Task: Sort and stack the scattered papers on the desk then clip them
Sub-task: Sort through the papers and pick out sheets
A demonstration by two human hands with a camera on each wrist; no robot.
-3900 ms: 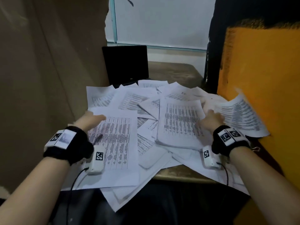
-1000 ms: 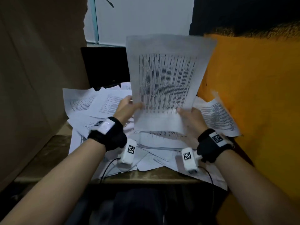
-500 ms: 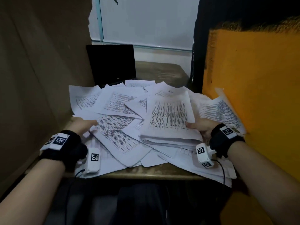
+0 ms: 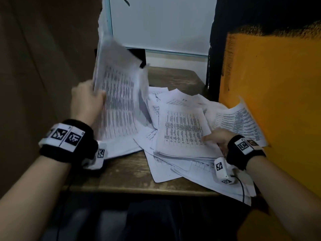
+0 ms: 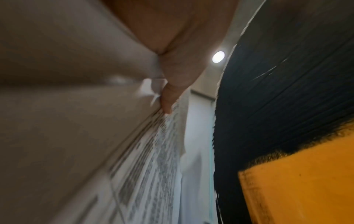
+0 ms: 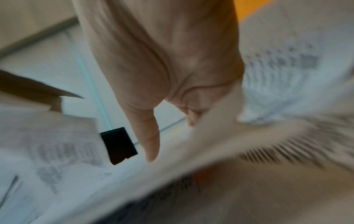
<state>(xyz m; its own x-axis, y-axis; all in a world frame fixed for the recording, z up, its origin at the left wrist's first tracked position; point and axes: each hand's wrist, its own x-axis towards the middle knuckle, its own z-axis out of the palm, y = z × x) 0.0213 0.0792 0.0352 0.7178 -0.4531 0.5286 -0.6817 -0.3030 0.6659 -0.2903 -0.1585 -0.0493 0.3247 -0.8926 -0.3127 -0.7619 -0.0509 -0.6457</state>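
Printed papers lie scattered over a wooden desk [image 4: 125, 173]. My left hand [image 4: 97, 96] grips a bunch of sheets [image 4: 119, 105] by their left edge and holds them tilted up off the desk. In the left wrist view the thumb [image 5: 170, 98] presses on those sheets [image 5: 153, 166]. A squared stack [image 4: 180, 129] lies right of centre. My right hand [image 4: 213, 138] holds its right edge with the thumb on top; the other fingers are hidden under the paper. The right wrist view shows that thumb [image 6: 151, 145] lying on the blurred stack [image 6: 220, 148]. No clip is in view.
A black screen-like object [image 4: 139, 53] stands at the back behind the raised sheets. An orange wall [image 4: 269, 101] closes the right side, with one sheet [image 4: 238, 122] leaning on it. A brown panel [image 4: 43, 58] closes the left. Loose sheets [image 4: 217, 186] overhang the front right edge.
My left hand, flat on the left-hand papers half a second ago, has lifted a bunch of them upright, baring the desk's front left. The right hand has stayed at the stack.
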